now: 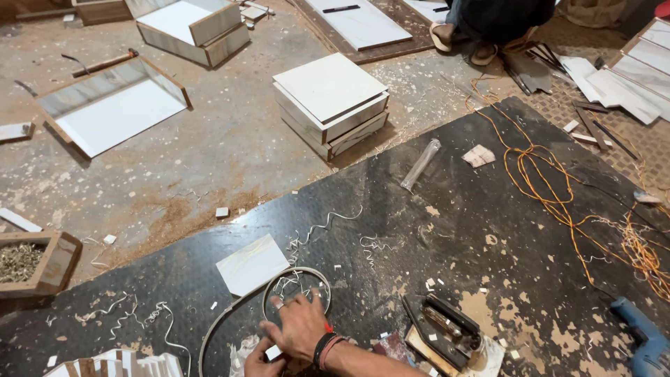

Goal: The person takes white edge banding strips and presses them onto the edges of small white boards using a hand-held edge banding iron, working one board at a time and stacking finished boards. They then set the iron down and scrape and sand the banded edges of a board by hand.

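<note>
My right hand [299, 328], with rings and red and black wristbands, lies flat with fingers spread on a coiled grey edge-banding strip [296, 271] on the black mat. My left hand [253, 361] shows only partly at the bottom edge, just left of the right hand, its fingers pinched on a small white piece [273, 352]. The strip's loose end curves down to the left [209, 335]. A white laminate offcut [252, 264] lies just above and left of the coil.
A dark metal hand tool [443, 331] sits right of my forearm, with a blue drill [645, 342] at the far right. Tangled orange wire [558, 199], a clear tube [421, 164], stacked white drawer boxes [331, 105], a screw box [31, 262] and a crouching person [488, 21] are also in view.
</note>
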